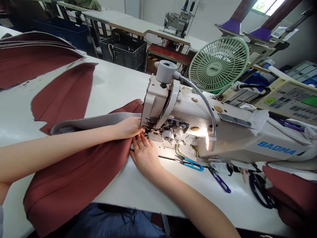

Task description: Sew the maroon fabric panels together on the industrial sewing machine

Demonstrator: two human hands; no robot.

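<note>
A maroon padded cover piece (pixel 81 178) with stitched seams and a grey backing (pixel 104 121) runs under the head of a sewing machine (pixel 198 109) and hangs over the table's front edge. My left hand (pixel 127 128) lies on the piece just left of the needle area, its fingers closed on the edge. Close beside it, my right hand (pixel 146 155) rests flat with fingers stretched out, their tips on the fabric edge by the presser foot. The needle itself is hidden behind the machine head and my fingers.
Blue thread snips (pixel 193 164), purple snips (pixel 219 180) and black-handled scissors (pixel 260 191) lie right of my right hand. More maroon pieces (pixel 64 92) lie at left on the white table (pixel 119 76). A green fan (pixel 219 64) and a control panel (pixel 292 99) stand behind the machine.
</note>
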